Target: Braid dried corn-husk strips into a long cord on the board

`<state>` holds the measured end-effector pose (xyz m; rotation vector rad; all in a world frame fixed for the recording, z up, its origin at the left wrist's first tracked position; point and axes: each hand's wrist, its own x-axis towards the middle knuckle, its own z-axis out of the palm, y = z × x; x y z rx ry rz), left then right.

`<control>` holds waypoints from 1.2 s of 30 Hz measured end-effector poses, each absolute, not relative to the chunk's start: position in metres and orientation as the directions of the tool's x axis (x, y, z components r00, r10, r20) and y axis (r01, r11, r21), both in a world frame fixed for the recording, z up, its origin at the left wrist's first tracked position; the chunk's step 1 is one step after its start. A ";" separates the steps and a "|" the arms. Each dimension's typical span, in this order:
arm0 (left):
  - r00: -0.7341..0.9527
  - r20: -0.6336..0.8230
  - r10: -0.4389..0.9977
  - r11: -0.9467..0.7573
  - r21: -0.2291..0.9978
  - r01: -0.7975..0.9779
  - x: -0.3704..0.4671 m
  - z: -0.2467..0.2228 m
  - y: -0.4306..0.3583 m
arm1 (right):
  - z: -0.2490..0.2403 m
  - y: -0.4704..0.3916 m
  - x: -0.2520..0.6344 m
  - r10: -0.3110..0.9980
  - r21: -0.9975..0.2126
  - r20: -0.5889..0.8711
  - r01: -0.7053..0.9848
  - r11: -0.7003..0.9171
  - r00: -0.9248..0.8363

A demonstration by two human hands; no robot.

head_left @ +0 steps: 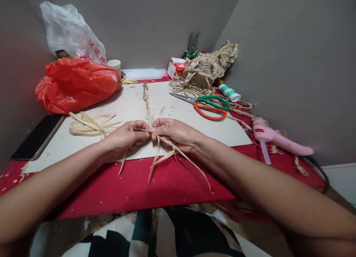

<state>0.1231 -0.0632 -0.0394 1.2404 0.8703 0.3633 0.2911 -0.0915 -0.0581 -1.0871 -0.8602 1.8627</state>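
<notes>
While thin tan straw cord (148, 105) lies lengthwise on smooth pale board (129, 105), its near end sits between left hand (126, 136) and right hand (175, 132), each grip pinching it, fingertips of both nearly meeting; cord knobbly, twisted-looking, rougher at far end; loose strands (154, 164) flat, dry, ribbon-like, 1 long and thin, trailing over bench (130, 194) in red covering; beside left hand, husk strips (87, 125), papery, creamy, folded in heap

Left grip (130, 135) beside right grip (178, 132); both pinched
</notes>
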 end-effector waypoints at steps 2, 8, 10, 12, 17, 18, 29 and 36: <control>0.679 -0.430 0.595 0.400 0.891 0.214 0.123 -0.039 -0.061 | -0.057 -0.091 0.291 0.878 -0.843 -0.365 -0.289 -0.453 -0.310; 0.691 -0.521 0.502 0.577 0.796 0.181 0.123 -0.039 -0.054 | -0.056 -0.092 0.291 0.890 -0.870 -0.350 -0.252 -0.425 -0.291; 0.678 -0.511 0.528 0.544 0.817 0.192 0.123 -0.041 -0.052 | -0.059 -0.093 0.293 0.899 -0.887 -0.316 -0.241 -0.394 -0.304; 0.671 -0.506 0.542 0.495 0.837 0.232 0.123 -0.042 -0.051 | -0.061 -0.093 0.294 0.910 -0.911 -0.259 -0.231 -0.342 -0.324; 0.721 -0.567 0.399 0.570 0.769 0.289 0.123 -0.041 -0.050 | -0.061 -0.095 0.295 0.928 -0.954 -0.134 -0.208 -0.216 -0.348; 0.740 -0.557 0.377 0.595 0.758 0.267 0.122 -0.041 -0.050 | -0.061 -0.095 0.295 0.929 -0.957 -0.120 -0.208 -0.202 -0.350; 0.789 -0.425 0.443 0.622 0.780 0.071 0.121 -0.047 -0.053 | -0.054 -0.098 0.291 0.939 -0.961 -0.121 -0.199 -0.193 -0.323; 0.750 -0.372 0.547 0.483 0.872 0.081 0.120 -0.048 -0.056 | -0.054 -0.097 0.294 0.901 -0.936 -0.188 -0.207 -0.286 -0.392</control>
